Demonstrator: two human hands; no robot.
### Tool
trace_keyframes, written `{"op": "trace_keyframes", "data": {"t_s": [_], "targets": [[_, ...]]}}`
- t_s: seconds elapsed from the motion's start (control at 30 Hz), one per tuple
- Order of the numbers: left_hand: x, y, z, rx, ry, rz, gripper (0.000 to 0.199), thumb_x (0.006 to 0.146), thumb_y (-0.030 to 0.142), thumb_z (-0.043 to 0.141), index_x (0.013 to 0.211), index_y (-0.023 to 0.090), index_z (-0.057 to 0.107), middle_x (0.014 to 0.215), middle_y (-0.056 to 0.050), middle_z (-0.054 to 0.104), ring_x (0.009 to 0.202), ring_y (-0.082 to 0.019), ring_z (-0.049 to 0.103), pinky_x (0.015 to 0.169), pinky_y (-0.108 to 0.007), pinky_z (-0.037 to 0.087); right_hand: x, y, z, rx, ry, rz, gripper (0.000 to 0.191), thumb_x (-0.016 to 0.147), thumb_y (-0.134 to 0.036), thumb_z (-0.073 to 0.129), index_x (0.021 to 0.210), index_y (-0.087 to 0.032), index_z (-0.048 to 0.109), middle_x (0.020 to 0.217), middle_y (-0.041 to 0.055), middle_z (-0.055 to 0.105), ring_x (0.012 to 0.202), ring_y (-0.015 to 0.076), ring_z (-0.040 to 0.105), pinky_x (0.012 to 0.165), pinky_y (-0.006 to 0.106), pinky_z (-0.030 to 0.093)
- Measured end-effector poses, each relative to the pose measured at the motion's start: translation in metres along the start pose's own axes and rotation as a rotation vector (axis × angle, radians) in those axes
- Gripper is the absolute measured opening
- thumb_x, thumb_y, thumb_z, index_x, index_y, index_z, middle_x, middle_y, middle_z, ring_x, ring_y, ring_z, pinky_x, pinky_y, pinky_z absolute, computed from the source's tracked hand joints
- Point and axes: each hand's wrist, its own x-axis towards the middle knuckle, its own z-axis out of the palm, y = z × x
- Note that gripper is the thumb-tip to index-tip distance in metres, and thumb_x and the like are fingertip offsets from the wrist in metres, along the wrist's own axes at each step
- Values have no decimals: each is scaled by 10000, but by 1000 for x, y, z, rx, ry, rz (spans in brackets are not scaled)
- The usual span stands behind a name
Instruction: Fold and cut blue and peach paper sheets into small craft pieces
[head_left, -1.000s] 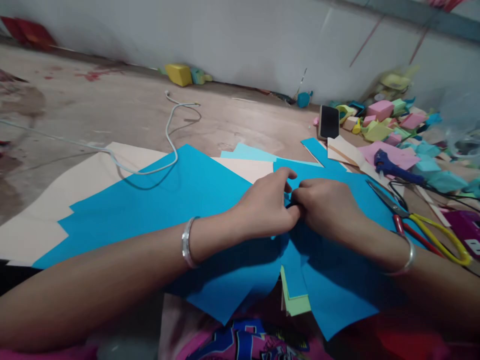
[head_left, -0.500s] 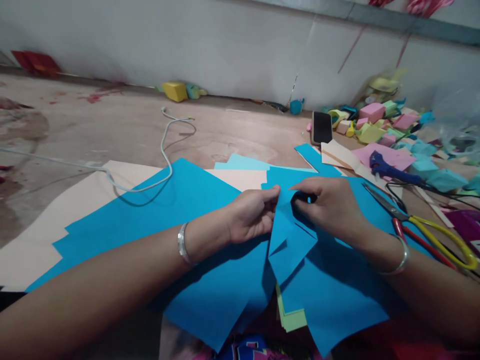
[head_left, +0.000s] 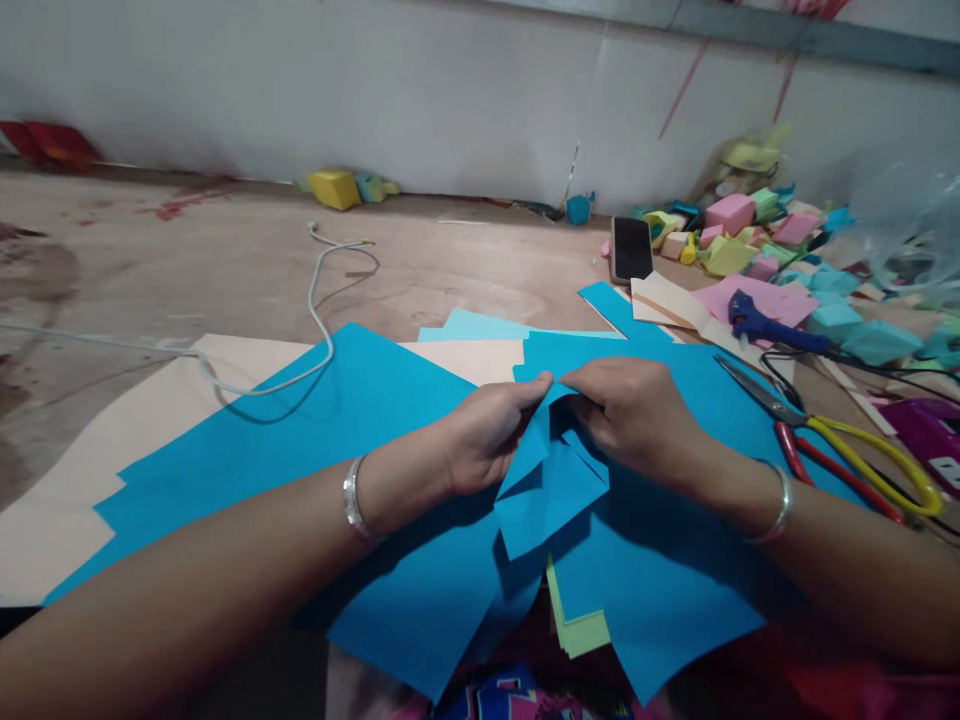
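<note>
"So, how far on is the work?"

"Partway, I'd judge. The piece already carries sharp creases and several folded faces, with a corner pointing down towards 7 o'clock. Its top is a loose curl, though, and a flap stands out on its 3 o'clock side."

"What's left, then?"

"Those loose parts look unfinished to me: nothing holds them flat or closed. How many folds remain, I can't tell."

"And where is it, seen from the hands?"

"Right between them. Put the clock on the piece, with 12 at the wall. The left hand sits at 10 o'clock, thumb on top, pinching the near edge. The right hand is at 2, its fingers curled in and nipping the upper edge; some of its fingertips are hidden."

"So both are touching it?"

"Both, yes, and it's tilted, held over the blue sheets, its shadow falling on them. I can't tell whether its lowest corner touches."

"Are any tools in use?"

"Neither hand has one. The scissors lie near 3 o'clock, just beyond the right wrist, and the glue gun is at 2, well apart. Further off, around 1, there's a heap of paper shapes."
</note>
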Motion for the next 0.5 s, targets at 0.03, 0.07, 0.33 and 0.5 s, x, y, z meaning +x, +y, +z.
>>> {"op": "trace_keyframes", "data": {"t_s": [0.03,0.07,0.33,0.5], "targets": [[0,0,1,-8,-3,2,351,997,364,458,777,141,618,640,-32,616,550,-122,581,628,-280,537,0,0,0,-7,-6,19,230,891,-161,498,686,-159,602,708,68,638,674,168,556,596,291,288],[-1,0,1,-6,3,6,344,991,368,472,779,142,621,636,-29,616,551,-122,580,636,-287,538,1,1,0,-10,-20,38,235,900,-172,498,689,-162,601,710,65,635,668,166,550,594,291,288],[-10,4,5,239,200,66,310,921,438,597,914,139,680,608,-41,648,570,-177,615,624,-350,534,-1,6,-12,110,-175,32,150,847,-147,547,910,-187,677,848,51,688,770,178,601,637,271,371],[-5,6,-2,193,-46,136,272,945,336,490,971,134,670,780,-105,733,706,-205,704,740,-366,576,5,13,-11,305,-49,168,393,769,-121,551,1146,-198,636,883,26,711,728,168,618,600,261,398]]}}
